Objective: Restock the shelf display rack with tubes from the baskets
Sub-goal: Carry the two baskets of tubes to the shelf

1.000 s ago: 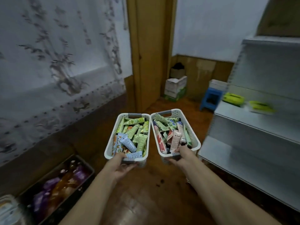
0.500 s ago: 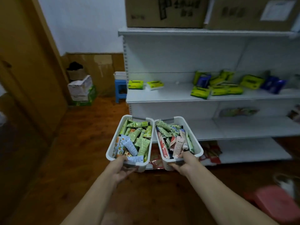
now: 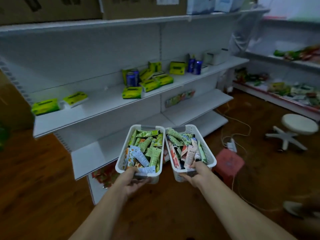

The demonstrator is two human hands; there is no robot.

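The left hand (image 3: 133,181) holds the near end of a white left basket (image 3: 119,161), with its fingers curled under the rim and the thumb on top. The right hand (image 3: 195,172) holds the near end of the right basket (image 3: 210,158) the same way. Each basket reaches away from its hand toward 12 o'clock, and the two sit side by side, very close. Both are full of tubes lying in a heap: mostly green tubes (image 3: 147,149) on the left, and pink, white and green mixed tubes (image 3: 183,148) on the right. Past the baskets, from 9 o'clock round to 1 o'clock, stands the white shelf rack (image 3: 97,104). Green packs (image 3: 133,92) and blue cans (image 3: 132,78) sit on its middle shelf at 12 o'clock. Brown boxes (image 3: 52,7) sit on top. At 3 o'clock from the right hand a pink stool (image 3: 228,163) stands on the wood floor (image 3: 34,170). A round white stool (image 3: 297,123) is farther off at 2 o'clock.
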